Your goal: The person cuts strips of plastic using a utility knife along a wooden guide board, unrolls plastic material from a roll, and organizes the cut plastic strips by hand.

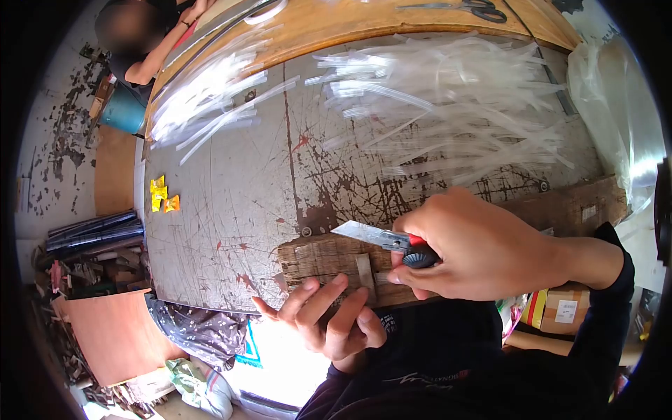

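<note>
My right hand [483, 245] is closed around a utility knife [413, 253] with a black and red handle. Its bare blade [360, 231] points left, above a worn wooden plank [315, 253] at the table's near edge. My left hand [329, 322] is at that same edge, below the knife, fingers apart and loosely curled, with nothing visible in them. Between the two hands a small pale strip [365, 271] is on the plank. Farther off, a spread of clear plastic strips [448, 98] covers the right of the table, and a second pile [210, 91] is at the left.
Several yellow wrapped sweets [159, 189] lie near the table's left edge. Scissors [476, 8] rest on the wooden board at the back. Clear plastic sheeting [612, 105] hangs at the right. Another person [150, 66] is at the far left corner, beside a blue bucket [122, 108].
</note>
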Demonstrator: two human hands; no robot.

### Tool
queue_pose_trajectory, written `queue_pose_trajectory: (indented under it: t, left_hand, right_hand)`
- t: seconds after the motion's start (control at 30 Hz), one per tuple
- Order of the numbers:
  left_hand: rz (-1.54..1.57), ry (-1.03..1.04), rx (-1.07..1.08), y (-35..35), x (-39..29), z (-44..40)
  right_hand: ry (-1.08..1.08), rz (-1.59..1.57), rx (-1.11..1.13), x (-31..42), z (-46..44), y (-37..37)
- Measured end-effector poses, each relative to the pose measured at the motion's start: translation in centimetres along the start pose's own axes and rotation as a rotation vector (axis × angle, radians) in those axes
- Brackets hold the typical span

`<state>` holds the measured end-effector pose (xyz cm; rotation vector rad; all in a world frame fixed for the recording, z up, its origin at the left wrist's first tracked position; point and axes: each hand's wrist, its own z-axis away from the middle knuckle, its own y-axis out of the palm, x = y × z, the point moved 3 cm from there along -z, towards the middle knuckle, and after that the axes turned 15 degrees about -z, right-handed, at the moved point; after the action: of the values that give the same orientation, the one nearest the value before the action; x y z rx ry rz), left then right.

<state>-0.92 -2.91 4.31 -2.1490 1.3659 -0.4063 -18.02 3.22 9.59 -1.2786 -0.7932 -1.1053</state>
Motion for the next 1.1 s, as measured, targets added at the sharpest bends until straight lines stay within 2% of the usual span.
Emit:
queue_pose_trajectory:
  t: [0.17, 0.27, 0.7, 0.8, 0.87, 0.9, 1.03, 1.1]
  left_hand:
    - [-0.013, -0.095, 0.054, -0.1, 0.2, 0.5]
    - [-0.007, -0.034, 0.092, -0.2, 0.7, 0.8]
    - [-0.003, -0.060, 0.141, -0.1, 0.7, 0.6]
    - [0.022, -0.071, 0.105, 0.0, 0.8, 0.9]
    - [-0.061, 0.084, -0.029, 0.0, 0.3, 0.6]
    - [-0.008, 0.143, -0.167, 0.7, 0.2, 0.2]
    - [-0.080, 0.102, -0.119, 0.3, -0.3, 0.6]
    - [-0.122, 0.011, -0.018, 0.4, -0.7, 0.5]
  right_hand:
    - [-0.062, 0.017, -0.011, -0.2, 0.0, 0.0]
    - [-0.053, 0.053, -0.018, 0.1, -0.2, 0.1]
    - [-0.024, 0.115, 0.016, 0.4, -0.4, 0.0]
    - [0.002, 0.121, 0.031, 0.4, -0.5, 0.1]
    - [0.008, 0.106, 0.031, 0.3, -0.5, 0.1]
    - [0.012, 0.091, 0.032, 0.3, -0.5, 0.2]
    - [0.008, 0.092, 0.034, 0.2, -0.6, 0.2]
    - [0.022, 0.117, 0.077, 0.2, -0.6, 0.2]
